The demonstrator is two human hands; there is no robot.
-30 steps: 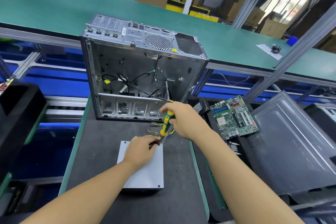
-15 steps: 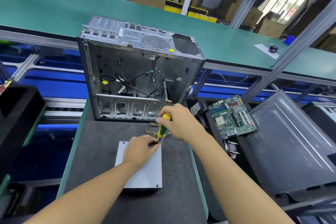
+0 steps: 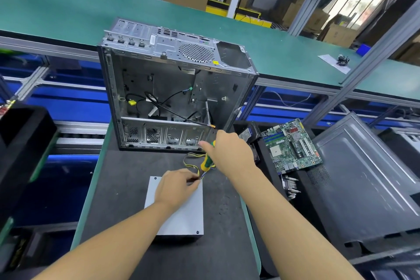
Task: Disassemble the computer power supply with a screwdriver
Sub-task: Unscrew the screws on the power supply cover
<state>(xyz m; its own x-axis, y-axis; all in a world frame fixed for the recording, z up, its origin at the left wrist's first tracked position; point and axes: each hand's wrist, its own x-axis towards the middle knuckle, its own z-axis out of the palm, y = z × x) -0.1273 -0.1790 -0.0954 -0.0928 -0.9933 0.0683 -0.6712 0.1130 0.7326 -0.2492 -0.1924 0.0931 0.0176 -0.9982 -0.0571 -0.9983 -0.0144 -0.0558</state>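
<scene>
Head view: one power supply [image 3: 179,211] lies flat on the dark table [image 3: 127,188], nearer the person than the single open computer case [image 3: 170,88], with its yellow cables [image 3: 189,159] trailing from its far edge. One screwdriver [image 3: 207,162] is in play. The right hand [image 3: 229,150] has its grip wrapped round the green-and-yellow handle. The tool's long axis slants from that hand down and to the left toward the supply's far right corner. The left hand [image 3: 176,185] rests on that corner, its grip narrow, and appears to pinch the dark shaft near the tip. The corner screw itself is hidden under the fingers. Two screw heads [image 3: 197,232] show on the lid, at opposite corners. The left hand is nearer the fastener and the right must supply the turning. One motherboard [image 3: 291,145] lies off to the right.
</scene>
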